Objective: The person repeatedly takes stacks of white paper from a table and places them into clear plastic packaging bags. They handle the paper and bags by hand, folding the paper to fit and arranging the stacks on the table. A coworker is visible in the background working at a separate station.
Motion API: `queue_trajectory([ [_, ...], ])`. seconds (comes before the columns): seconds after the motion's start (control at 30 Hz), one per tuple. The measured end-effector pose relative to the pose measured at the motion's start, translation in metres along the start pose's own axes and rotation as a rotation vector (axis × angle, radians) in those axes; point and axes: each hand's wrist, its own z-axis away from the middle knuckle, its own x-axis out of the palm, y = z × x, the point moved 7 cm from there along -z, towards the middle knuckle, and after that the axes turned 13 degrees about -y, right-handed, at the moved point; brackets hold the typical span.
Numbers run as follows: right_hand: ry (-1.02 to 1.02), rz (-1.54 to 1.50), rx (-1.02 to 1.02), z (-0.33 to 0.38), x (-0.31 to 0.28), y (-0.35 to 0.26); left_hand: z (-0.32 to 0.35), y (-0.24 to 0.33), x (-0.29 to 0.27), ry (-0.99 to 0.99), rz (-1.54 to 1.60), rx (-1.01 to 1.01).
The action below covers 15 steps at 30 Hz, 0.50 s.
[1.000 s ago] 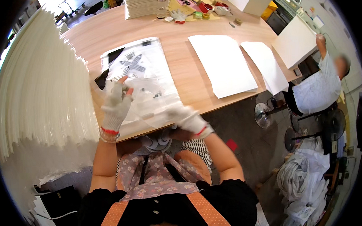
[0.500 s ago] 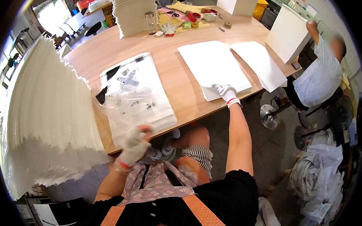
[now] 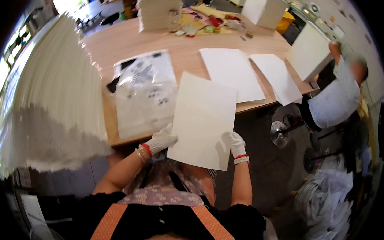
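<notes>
Paper (image 3: 204, 120) should feel light and bendy between your left hand (image 3: 162, 140) and right hand (image 3: 236, 145); fingers seemingly pinch its side edges, sensibly.

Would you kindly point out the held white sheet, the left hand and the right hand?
White sheet (image 3: 204, 120): head view, middle of its face.
Left hand (image 3: 163, 140): head view, back of the glove.
Right hand (image 3: 236, 145): head view, back of the glove.

I see a big white sheet of paper (image 3: 202, 120), smooth and plain, held low at both sides, partly covering the tabletop (image 3: 188, 52) edge.
</notes>
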Motion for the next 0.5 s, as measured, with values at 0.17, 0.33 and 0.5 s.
queue_trajectory([
  [0.17,0.096,0.146,-0.39,-0.005,0.106,0.041,0.005,0.0,0.081,0.339,-0.841,0.117],
  [0.33,0.16,0.06,-0.409,-0.024,0.084,0.056,0.008,0.022,0.056,-0.127,-0.37,0.241],
  [0.5,0.343,0.742,-0.515,0.03,0.152,-0.009,0.071,0.064,-0.121,1.084,-0.796,0.243],
])
